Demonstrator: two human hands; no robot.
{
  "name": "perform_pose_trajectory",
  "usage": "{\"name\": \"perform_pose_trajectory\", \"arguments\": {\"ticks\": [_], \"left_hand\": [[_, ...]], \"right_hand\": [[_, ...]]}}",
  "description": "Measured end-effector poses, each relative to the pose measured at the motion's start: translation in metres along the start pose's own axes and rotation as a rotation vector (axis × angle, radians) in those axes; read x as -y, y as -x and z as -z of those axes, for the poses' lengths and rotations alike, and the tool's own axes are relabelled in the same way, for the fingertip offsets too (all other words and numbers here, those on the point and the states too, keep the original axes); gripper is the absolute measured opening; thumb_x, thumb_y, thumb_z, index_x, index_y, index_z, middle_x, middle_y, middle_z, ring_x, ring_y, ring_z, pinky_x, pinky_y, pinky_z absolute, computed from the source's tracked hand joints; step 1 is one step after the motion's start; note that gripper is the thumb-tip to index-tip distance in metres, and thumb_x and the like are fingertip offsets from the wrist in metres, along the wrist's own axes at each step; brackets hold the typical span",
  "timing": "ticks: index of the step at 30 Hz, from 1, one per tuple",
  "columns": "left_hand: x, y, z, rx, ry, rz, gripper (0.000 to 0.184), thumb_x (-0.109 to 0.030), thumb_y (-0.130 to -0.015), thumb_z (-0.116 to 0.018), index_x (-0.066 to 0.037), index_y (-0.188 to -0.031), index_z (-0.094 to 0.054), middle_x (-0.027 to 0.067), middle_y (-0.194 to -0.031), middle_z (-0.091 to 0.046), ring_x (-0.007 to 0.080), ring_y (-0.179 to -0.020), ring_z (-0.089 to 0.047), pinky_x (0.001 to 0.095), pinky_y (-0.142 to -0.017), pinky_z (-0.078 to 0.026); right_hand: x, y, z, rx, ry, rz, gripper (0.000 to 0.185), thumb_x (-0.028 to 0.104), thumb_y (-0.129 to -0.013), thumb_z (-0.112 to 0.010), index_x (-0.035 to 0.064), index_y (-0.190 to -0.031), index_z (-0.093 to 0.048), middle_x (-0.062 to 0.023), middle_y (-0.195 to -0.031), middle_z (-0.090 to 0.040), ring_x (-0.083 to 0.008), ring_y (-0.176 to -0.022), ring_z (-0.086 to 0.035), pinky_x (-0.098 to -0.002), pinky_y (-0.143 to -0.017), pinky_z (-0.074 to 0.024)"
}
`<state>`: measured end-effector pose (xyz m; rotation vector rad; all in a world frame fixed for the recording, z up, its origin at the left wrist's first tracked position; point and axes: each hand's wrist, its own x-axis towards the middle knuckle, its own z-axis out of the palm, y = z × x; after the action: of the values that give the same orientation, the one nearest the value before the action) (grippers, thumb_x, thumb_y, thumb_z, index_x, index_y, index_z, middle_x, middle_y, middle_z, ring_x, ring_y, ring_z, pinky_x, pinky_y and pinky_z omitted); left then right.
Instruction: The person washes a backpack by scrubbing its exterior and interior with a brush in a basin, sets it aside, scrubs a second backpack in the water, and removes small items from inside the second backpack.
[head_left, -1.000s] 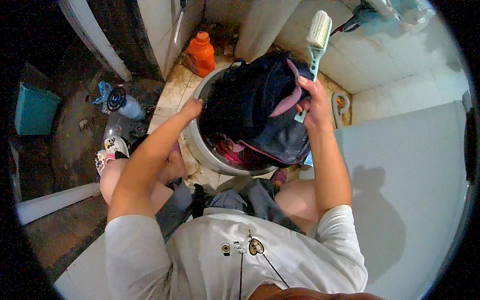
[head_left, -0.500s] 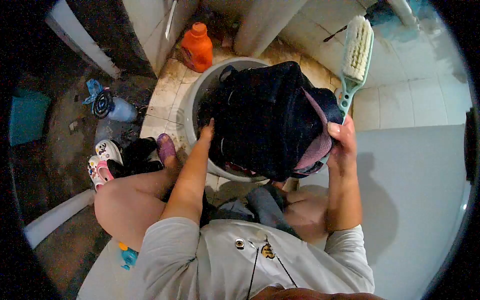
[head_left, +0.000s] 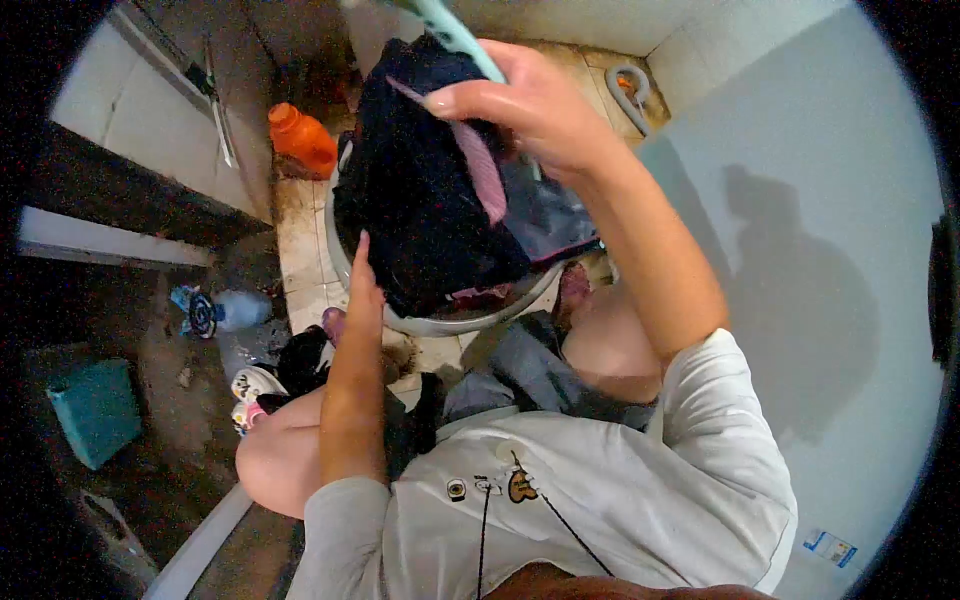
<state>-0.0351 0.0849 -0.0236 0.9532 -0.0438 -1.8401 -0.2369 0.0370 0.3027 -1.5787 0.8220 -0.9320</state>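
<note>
A dark, wet-looking backpack (head_left: 420, 190) with a pink mesh-lined strap (head_left: 478, 170) sits bunched in a round grey basin (head_left: 450, 328). My right hand (head_left: 530, 110), at the bag's upper right, pinches the strap between thumb and fingers. That same hand also holds the pale green handle of a scrub brush (head_left: 455, 35); its bristle head is cut off at the top of the view. Against the bag's left side, my left hand (head_left: 367, 285) grips it by the edge, one digit showing and the others hidden by the fabric.
An orange detergent bottle (head_left: 303, 142) stands behind the basin at left. A grey hose (head_left: 630, 97) lies on the tiles at the back right. On the right rises a large pale panel (head_left: 820, 270). Shoes (head_left: 258, 390), a clear bottle (head_left: 240, 310) and a teal bin (head_left: 95, 412) are left.
My right hand has swung up and left with the strap and brush, folding the bag over leftward. My left hand remains at the bag's left side. The view has shifted to the right.
</note>
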Motion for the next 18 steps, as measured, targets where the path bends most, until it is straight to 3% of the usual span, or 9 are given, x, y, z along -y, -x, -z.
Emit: {"name": "perform_pose_trajectory", "arguments": {"ticks": [4, 7, 10, 12, 14, 17, 18], "left_hand": [[-0.044, 0.026, -0.021, -0.082, -0.154, -0.113, 0.060, -0.040, -0.080, -0.052, -0.001, -0.122, -0.037, 0.0124, -0.123, -0.041, 0.0286, -0.109, -0.042, 0.0395, -0.092, -0.035], [-0.059, 0.096, -0.087, -0.165, -0.322, -0.373, 0.059, -0.041, -0.079, -0.052, -0.001, -0.120, -0.039, 0.0122, -0.120, -0.045, 0.0287, -0.108, -0.044, 0.0395, -0.091, -0.035], [-0.090, 0.044, -0.005, -0.134, -0.195, -0.230, 0.058, -0.040, -0.079, -0.053, 0.000, -0.120, -0.040, 0.0121, -0.119, -0.045, 0.0294, -0.106, -0.045, 0.0402, -0.091, -0.036], [-0.105, 0.061, -0.022, -0.149, -0.255, -0.239, 0.059, -0.039, -0.079, -0.054, 0.001, -0.120, -0.039, 0.0122, -0.119, -0.045, 0.0296, -0.105, -0.046, 0.0411, -0.090, -0.036], [-0.110, 0.070, -0.028, -0.292, -0.338, -0.262, 0.062, -0.040, -0.078, -0.055, 0.003, -0.119, -0.039, 0.0135, -0.119, -0.045, 0.0295, -0.105, -0.047, 0.0414, -0.090, -0.036], [-0.124, 0.071, -0.021, -0.260, -0.359, -0.294, 0.063, -0.039, -0.078, -0.056, 0.006, -0.119, -0.038, 0.0158, -0.118, -0.045, 0.0295, -0.102, -0.048, 0.0404, -0.088, -0.037], [-0.132, 0.075, -0.021, -0.306, -0.382, -0.302, 0.061, -0.038, -0.078, -0.056, 0.006, -0.118, -0.038, 0.0164, -0.117, -0.046, 0.0294, -0.100, -0.049, 0.0396, -0.087, -0.038]], "right_hand": [[-0.002, -0.007, 0.008, -0.067, 0.045, 0.089, 0.030, 0.027, -0.068, -0.063, 0.0021, -0.084, -0.060, -0.0015, -0.071, -0.057, -0.0102, -0.068, -0.049, -0.0240, -0.063, -0.0398], [-0.001, -0.003, 0.017, -0.081, 0.001, 0.053, 0.026, 0.026, -0.069, -0.062, 0.0064, -0.084, -0.054, 0.0022, -0.066, -0.048, -0.0062, -0.056, -0.044, -0.0199, -0.044, -0.0321], [-0.030, -0.008, 0.033, -0.111, 0.163, 0.005, 0.024, 0.026, -0.069, -0.063, 0.0070, -0.081, -0.053, 0.0037, -0.062, -0.044, -0.0060, -0.052, -0.041, -0.0208, -0.041, -0.0294], [-0.061, -0.001, 0.047, -0.091, 0.258, -0.053, 0.023, 0.024, -0.069, -0.063, 0.0069, -0.077, -0.051, 0.0034, -0.057, -0.041, -0.0062, -0.048, -0.038, -0.0221, -0.040, -0.0264], [-0.064, 0.005, 0.054, -0.070, 0.324, -0.151, 0.022, 0.024, -0.070, -0.063, 0.0063, -0.075, -0.051, 0.0015, -0.055, -0.041, -0.0070, -0.047, -0.038, -0.0225, -0.040, -0.0269], [-0.113, 0.005, 0.075, -0.062, 0.339, -0.322, 0.024, 0.023, -0.070, -0.062, 0.0040, -0.080, -0.053, -0.0022, -0.056, -0.044, -0.0107, -0.050, -0.042, -0.0260, -0.043, -0.0320], [-0.137, 0.009, 0.083, -0.112, 0.543, -0.295, 0.030, 0.025, -0.069, -0.063, 0.0002, -0.084, -0.056, -0.0094, -0.064, -0.054, -0.0173, -0.057, -0.051, -0.0296, -0.051, -0.0393]]}}
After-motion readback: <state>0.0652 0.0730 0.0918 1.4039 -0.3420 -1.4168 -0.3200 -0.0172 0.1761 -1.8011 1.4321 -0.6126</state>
